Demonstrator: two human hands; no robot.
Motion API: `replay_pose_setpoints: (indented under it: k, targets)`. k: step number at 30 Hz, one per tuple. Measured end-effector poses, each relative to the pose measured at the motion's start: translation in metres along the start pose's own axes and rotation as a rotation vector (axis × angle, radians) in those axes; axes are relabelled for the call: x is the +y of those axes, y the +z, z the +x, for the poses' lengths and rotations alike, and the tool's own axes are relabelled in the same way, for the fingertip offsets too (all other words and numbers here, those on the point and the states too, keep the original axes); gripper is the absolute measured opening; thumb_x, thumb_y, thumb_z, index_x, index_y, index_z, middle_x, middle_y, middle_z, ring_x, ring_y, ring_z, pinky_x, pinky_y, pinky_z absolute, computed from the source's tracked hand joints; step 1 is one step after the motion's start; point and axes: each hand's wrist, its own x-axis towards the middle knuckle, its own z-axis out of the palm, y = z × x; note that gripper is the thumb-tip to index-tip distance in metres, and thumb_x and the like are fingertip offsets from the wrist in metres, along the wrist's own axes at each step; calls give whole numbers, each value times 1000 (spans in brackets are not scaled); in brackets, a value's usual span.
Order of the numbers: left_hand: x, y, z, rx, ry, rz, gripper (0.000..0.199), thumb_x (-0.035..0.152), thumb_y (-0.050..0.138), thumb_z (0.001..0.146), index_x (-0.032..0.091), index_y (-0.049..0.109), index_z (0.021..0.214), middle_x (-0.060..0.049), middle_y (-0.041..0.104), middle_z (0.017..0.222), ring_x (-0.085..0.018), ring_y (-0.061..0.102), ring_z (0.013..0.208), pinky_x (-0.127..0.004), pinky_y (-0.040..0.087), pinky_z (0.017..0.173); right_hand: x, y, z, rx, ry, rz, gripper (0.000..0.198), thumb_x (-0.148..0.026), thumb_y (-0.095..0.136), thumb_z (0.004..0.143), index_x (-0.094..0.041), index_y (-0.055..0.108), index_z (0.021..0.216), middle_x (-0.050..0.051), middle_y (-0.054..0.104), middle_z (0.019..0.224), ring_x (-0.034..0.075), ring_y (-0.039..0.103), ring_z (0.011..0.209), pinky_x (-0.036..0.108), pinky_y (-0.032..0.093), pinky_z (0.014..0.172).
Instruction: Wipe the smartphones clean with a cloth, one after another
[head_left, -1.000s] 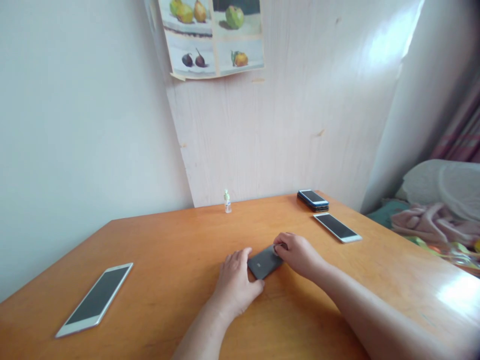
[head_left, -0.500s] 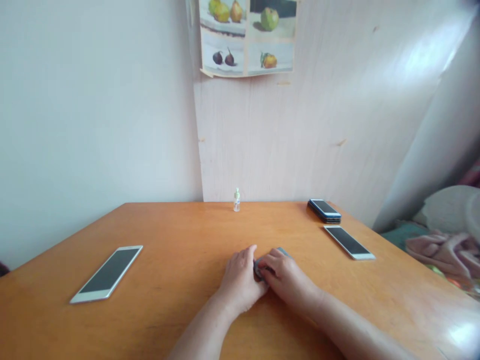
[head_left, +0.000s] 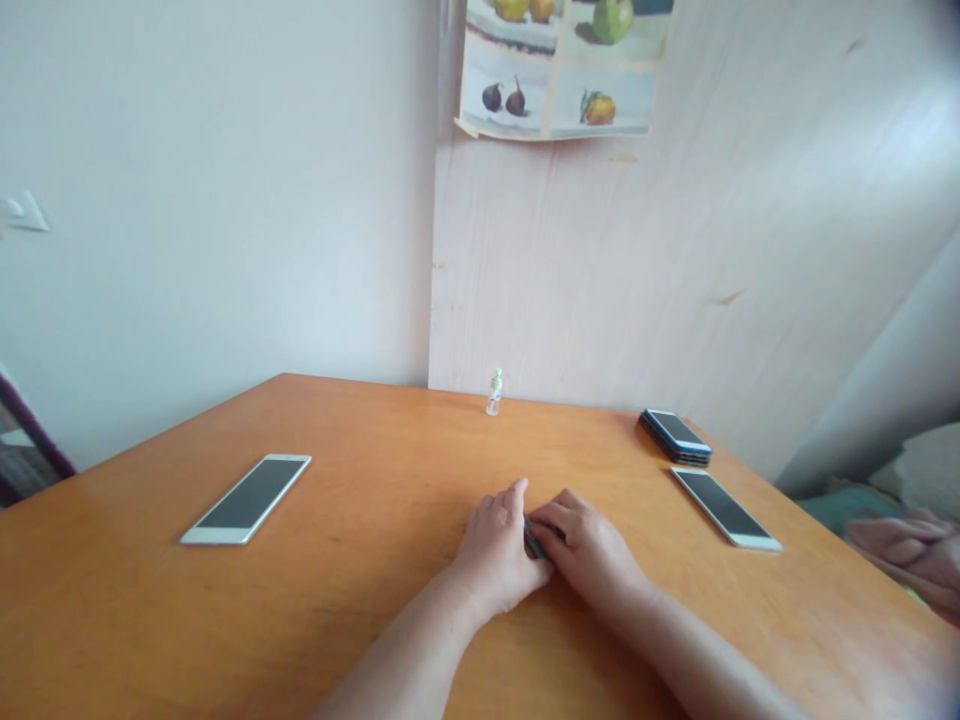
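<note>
My left hand and my right hand meet over the middle front of the wooden table. Between them shows a small dark, flat-looking object, mostly covered by fingers, so its kind cannot be made out. The right fingers curl over it, pinched against its near side. On the other side, the left hand is bent around it, its thumb low and one finger pointing up.
A white phone lies at the left of the table. Another white phone lies at the right, below a stack of phones. A small clear bottle stands near the back edge. Fruit pictures hang on the wall.
The view has turned left and tilted, shifting the scene rightward. Both hands stay together around the dark object; the blue-grey edge formerly seen beyond the right hand is now hidden.
</note>
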Motion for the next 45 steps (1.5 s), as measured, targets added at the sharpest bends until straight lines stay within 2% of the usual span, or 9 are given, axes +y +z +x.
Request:
replay_pose_setpoints:
  k: [6,8,14,20,22,27,35,41,45]
  targets:
    - [3,-2,-1,3,-39,-86,91,26,75,55,18,45,141,-14,66,111,-37,53,110,-46,34,100,48,-17,8,137,272,-141,22,-27,51,91,-21,72,93,6,63,89,19,61,86,29,42,76]
    - [2,-1,-1,-3,-31,-68,90,26,75,56,18,46,141,-15,65,112,-38,53,110,-46,34,100,43,-16,6,126,257,-123,21,-26,51,90,-21,71,91,6,63,89,19,61,84,29,42,75]
    - [0,0,0,0,-12,-59,84,25,71,58,17,49,138,-16,65,113,-37,54,108,-45,37,96,3,-4,-5,-34,-3,-5,16,-21,51,88,-23,67,85,4,65,88,17,60,84,27,41,73]
    - [4,-3,-2,-10,-18,-31,83,27,74,57,19,51,136,-15,65,111,-37,56,106,-46,37,96,46,-26,-3,68,290,-221,12,-25,52,86,-21,62,81,4,65,80,18,58,75,27,35,64]
    - [3,-2,-2,-12,-6,0,83,28,74,57,17,51,136,-15,65,112,-38,56,104,-46,38,94,43,-26,-5,54,274,-205,11,-24,52,85,-22,60,78,4,65,78,18,57,73,27,34,63]
    - [0,-1,0,-34,39,58,83,31,73,60,13,48,138,-18,63,116,-38,56,106,-46,39,93,5,-15,-14,-98,33,-21,10,-20,51,82,-24,59,78,1,66,82,17,58,74,27,35,63]
    - [0,-2,0,-39,37,38,75,26,73,59,20,53,131,-13,65,112,-35,57,104,-44,39,93,47,-40,-8,-8,345,-255,10,-22,52,82,-21,59,75,3,64,71,18,56,67,28,28,58]
    - [1,-3,0,-59,54,124,71,31,71,63,16,51,130,-15,64,115,-34,57,105,-42,41,90,7,-27,-21,-190,131,-23,7,-20,52,79,-23,56,73,-1,63,68,15,53,62,26,29,56]
    - [3,-4,0,-90,51,195,66,33,68,66,18,49,126,-12,62,117,-31,56,107,-40,42,91,20,-33,-17,-175,221,-75,5,-21,54,79,-21,57,75,-1,62,68,14,53,63,26,27,57]
